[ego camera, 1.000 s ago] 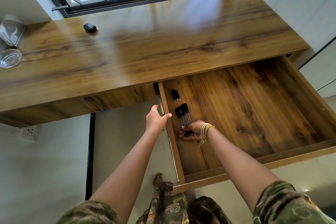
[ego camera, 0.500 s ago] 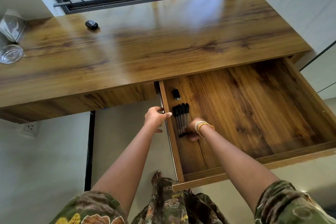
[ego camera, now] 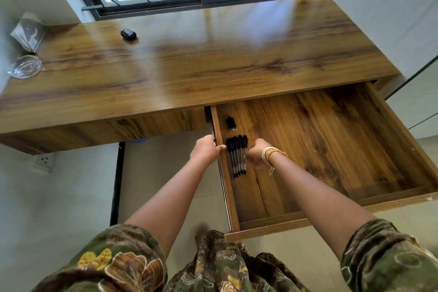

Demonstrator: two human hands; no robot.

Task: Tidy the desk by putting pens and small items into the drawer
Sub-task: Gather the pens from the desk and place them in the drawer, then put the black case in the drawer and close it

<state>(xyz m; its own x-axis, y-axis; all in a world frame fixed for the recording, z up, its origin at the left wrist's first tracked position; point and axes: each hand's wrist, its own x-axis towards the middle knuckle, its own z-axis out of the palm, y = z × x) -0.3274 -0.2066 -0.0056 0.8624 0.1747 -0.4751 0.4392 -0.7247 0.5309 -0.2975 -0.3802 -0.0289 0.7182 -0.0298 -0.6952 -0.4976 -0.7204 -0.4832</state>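
- Since half a second ago the right hand [ego camera: 256, 154] has moved from the pens' lower ends up to their right side; the pens [ego camera: 237, 155] now lie straight.
- The pens lie in the drawer [ego camera: 331, 149], just left of the curled right fingers, touching them.
- The left hand [ego camera: 205, 152] grips the drawer's left wall, left of the pens.
- Whether the right fingers pinch a pen is hidden.

We wear a dark green garment printed with brown and yellow leaf and flower shapes, its short sleeves [ego camera: 113, 261] ending above the elbows. Cream and yellow thread bands [ego camera: 269, 153] circle our right wrist, one loose end dangling.
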